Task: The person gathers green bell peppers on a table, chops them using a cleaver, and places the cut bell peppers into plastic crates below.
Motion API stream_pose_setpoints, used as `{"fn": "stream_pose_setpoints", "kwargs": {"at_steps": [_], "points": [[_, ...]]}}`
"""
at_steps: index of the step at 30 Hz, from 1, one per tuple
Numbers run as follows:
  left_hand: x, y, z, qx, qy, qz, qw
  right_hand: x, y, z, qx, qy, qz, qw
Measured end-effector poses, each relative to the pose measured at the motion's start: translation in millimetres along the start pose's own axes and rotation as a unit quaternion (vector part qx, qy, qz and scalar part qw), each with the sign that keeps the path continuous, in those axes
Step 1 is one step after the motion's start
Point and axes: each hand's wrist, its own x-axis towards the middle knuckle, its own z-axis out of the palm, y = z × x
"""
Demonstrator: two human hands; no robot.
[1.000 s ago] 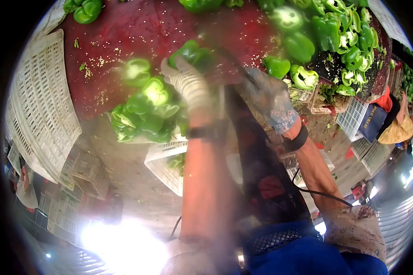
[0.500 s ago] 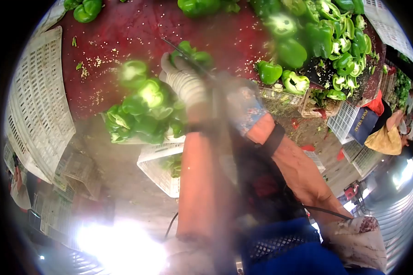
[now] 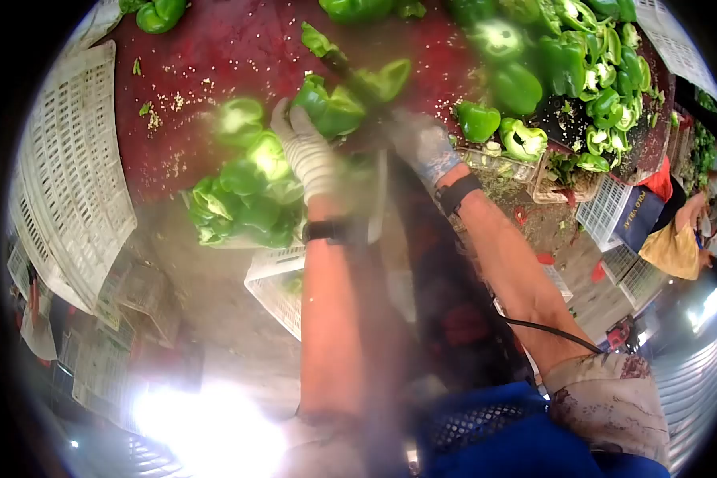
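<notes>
My left hand (image 3: 304, 155), in a whitish glove, has its fingers against the left side of a cut green bell pepper (image 3: 328, 105) on the red tabletop (image 3: 215, 48); its thumb is hidden. In my right hand (image 3: 424, 145), also gloved, is a knife (image 3: 350, 78), its dark blade blurred and slanting up to the left between pepper pieces. Right of the blade lies a loose pepper piece (image 3: 389, 78), and a smaller green piece (image 3: 316, 40) is at its tip. Cut peppers (image 3: 243, 211) are heaped just left of and below my left hand.
Whole and cut peppers (image 3: 566, 68) are piled at the right. A white perforated crate (image 3: 72, 175) stands at the left edge, another crate (image 3: 275, 291) below the table. Pale seeds dot the tabletop. A person in yellow (image 3: 671, 248) is at the far right.
The pepper by my left hand has come apart, with a piece now right of the blade and a small one at its tip. My right hand has shifted slightly up and left.
</notes>
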Motion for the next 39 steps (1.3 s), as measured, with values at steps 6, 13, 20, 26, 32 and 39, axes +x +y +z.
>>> {"fn": "stream_pose_setpoints", "kwargs": {"at_steps": [6, 13, 20, 26, 32, 39], "points": [[12.3, 2.0, 0.2, 0.061, -0.015, -0.039, 0.997, -0.5, 3.5, 10.9, -0.069, 0.031, -0.039, 0.996], [6.0, 7.7, 19.7, 0.235, 0.001, 0.004, 0.972, -14.4, -16.1, 32.1, -0.290, 0.059, -0.043, 0.954], [-1.8, 2.1, -28.5, -0.024, -0.134, -0.061, 0.989, -19.5, 13.2, 8.2, -0.057, 0.019, -0.019, 0.998], [-13.1, -20.5, -46.1, -0.098, -0.197, 0.087, 0.972, -38.5, 0.8, -33.4, -0.024, -0.038, 0.102, 0.994], [-10.5, -12.4, -33.6, -0.271, -0.203, 0.012, 0.941, -36.3, -13.1, -47.0, 0.038, -0.052, 0.192, 0.979], [8.4, -10.5, -25.4, -0.076, -0.138, -0.037, 0.987, -37.9, -33.2, -61.2, 0.041, 0.045, 0.054, 0.997]]}}
